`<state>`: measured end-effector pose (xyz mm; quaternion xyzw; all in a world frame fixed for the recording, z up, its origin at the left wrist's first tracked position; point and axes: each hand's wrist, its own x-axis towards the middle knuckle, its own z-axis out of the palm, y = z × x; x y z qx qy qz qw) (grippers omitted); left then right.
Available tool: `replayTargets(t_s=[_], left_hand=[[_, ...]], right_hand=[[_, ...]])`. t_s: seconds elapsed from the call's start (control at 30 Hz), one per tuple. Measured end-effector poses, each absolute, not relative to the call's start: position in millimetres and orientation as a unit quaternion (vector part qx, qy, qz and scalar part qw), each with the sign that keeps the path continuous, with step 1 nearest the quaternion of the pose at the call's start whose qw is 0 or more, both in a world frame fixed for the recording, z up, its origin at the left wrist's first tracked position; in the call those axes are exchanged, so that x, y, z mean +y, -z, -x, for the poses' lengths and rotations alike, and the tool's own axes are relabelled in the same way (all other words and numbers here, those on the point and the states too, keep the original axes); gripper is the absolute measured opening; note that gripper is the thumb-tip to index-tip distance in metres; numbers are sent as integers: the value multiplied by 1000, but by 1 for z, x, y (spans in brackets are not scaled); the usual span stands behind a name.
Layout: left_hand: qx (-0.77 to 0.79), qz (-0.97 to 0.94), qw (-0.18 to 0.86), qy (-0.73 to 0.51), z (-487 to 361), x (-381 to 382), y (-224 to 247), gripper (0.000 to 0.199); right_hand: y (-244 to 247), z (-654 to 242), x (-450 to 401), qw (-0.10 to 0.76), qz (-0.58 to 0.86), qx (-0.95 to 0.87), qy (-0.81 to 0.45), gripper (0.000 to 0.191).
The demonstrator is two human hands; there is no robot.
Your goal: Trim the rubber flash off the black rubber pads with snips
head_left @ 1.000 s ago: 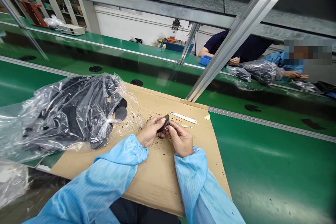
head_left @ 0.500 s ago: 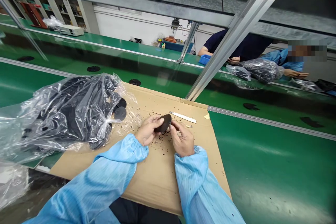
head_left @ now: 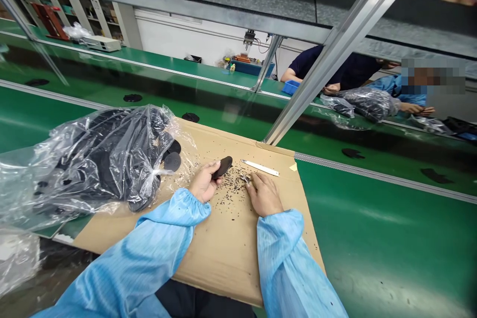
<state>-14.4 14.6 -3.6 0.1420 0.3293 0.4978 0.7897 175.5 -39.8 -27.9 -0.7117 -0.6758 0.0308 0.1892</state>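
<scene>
My left hand [head_left: 204, 183] grips a round black disc [head_left: 222, 167], tilted up on its edge between thumb and fingers. On the cardboard sheet [head_left: 216, 248], my right hand [head_left: 265, 196] is closed on small shiny metal nail clippers [head_left: 245, 179], whose end pokes out past the fingertips. Many tiny black scraps [head_left: 231, 191] lie scattered between the two hands. Just beyond the right hand lies a white-handled craft knife [head_left: 260, 167].
A clear plastic bag [head_left: 108, 159] full of black discs stands at the left, with a few loose discs [head_left: 172, 161] at its mouth. A metal post [head_left: 309, 94] rises behind the cardboard. Across the green bench, two people handle bagged parts [head_left: 368, 102].
My right hand has come away from the disc and down to the cardboard, where it has taken hold of the nail clippers. The left hand has shifted slightly left and turned the disc.
</scene>
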Motion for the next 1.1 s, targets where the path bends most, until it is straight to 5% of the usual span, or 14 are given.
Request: replayTargets(t_s=[0.27,1.1], left_hand=[[302,-138,818,-471,16,15,6,6],[305,-148,804,-488,14,11,5,8]], right_hand=[[5,-152,-49,405,578,-709,21,39],[3,-154,-54,322,587,-742,40,40]])
